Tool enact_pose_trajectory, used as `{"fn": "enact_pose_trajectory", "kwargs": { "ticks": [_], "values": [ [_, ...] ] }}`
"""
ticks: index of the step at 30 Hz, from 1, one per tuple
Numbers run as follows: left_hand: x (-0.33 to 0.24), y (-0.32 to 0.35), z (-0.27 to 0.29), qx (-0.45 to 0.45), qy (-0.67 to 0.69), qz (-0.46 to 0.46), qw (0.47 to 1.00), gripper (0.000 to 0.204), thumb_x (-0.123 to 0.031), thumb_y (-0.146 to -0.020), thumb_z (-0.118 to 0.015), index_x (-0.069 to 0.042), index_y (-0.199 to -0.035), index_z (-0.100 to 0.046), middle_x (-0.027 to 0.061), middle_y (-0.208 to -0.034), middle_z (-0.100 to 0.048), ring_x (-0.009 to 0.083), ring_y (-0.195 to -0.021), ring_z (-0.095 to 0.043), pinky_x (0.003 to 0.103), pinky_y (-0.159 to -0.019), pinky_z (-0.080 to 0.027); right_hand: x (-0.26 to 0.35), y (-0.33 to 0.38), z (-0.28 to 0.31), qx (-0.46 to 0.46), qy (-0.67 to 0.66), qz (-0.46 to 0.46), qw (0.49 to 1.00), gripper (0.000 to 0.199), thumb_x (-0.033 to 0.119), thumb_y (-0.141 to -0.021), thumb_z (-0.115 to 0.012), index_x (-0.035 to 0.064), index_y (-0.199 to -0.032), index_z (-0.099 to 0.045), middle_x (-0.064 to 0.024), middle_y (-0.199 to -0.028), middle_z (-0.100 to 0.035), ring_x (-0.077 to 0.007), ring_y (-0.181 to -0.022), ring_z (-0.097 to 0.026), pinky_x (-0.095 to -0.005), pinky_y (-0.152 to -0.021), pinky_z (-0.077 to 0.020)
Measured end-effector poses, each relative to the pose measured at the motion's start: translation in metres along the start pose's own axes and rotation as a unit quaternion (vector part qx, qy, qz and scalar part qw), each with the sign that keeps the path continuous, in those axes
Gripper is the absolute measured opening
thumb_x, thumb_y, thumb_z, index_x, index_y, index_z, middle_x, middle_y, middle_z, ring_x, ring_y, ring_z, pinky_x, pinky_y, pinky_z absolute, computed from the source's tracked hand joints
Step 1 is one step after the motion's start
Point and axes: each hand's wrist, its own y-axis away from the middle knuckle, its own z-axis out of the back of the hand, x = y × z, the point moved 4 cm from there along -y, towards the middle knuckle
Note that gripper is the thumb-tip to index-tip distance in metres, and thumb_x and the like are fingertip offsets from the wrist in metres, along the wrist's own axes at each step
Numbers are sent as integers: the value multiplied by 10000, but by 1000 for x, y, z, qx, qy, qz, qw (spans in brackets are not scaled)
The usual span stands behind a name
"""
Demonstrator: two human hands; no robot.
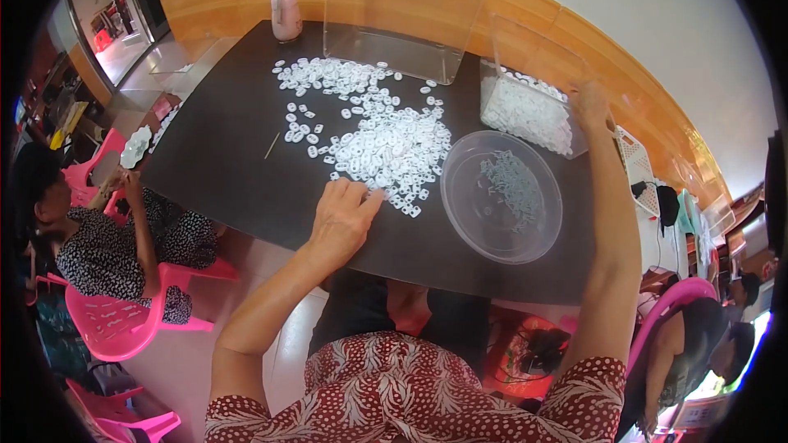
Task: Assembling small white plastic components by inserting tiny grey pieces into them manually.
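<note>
My left hand (342, 212) rests at the near edge of a heap of small white plastic pieces (390, 148) with oval holes. Its fingers are bent downward with the thumb apart, and I make out nothing in them. At the far right, my right hand (593, 107) is closed at the right edge of a clear plastic box (533, 146), which is tilted and partly filled with more white pieces; its fingertips are partly hidden. Between the two hands stands a round clear tub (460, 226) holding a pile of small grey-blue parts (513, 184).
An upright clear bin (402, 0) and a pink bottle (286, 15) stand along the back of the dark table (222, 131). A thin stick (272, 145) lies left of the heap. Another person (107, 238) sits at the left on a pink chair (115, 328). A white basket (636, 164) is at the right.
</note>
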Motion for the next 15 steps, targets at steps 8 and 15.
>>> {"fn": "enact_pose_trajectory", "kwargs": {
  "ticks": [8, 15],
  "values": [
    [-31, -21, -7, -16, 99, -28, 995, 273, -44, -610, -710, -74, -870, -632, 73, -871, -538, 255, -786, -496, 369, -695, -415, 102, 81, 61, -166, -245, 137, 945, 128, 53, -764, -575, 64, -837, -680, -158, -773, -634, -347, -724, -579, -439, -658, -452],
    [-40, -24, -29, 65, 61, -91, 992, 167, -36, -593, -609, -40, -759, -593, 63, -787, -516, 250, -785, -489, 349, -670, -434, 146, 155, 95, -34, -292, 185, 938, 84, 38, -732, -640, 61, -806, -674, -115, -721, -615, -304, -701, -572, -387, -621, -455]
  ]
}}
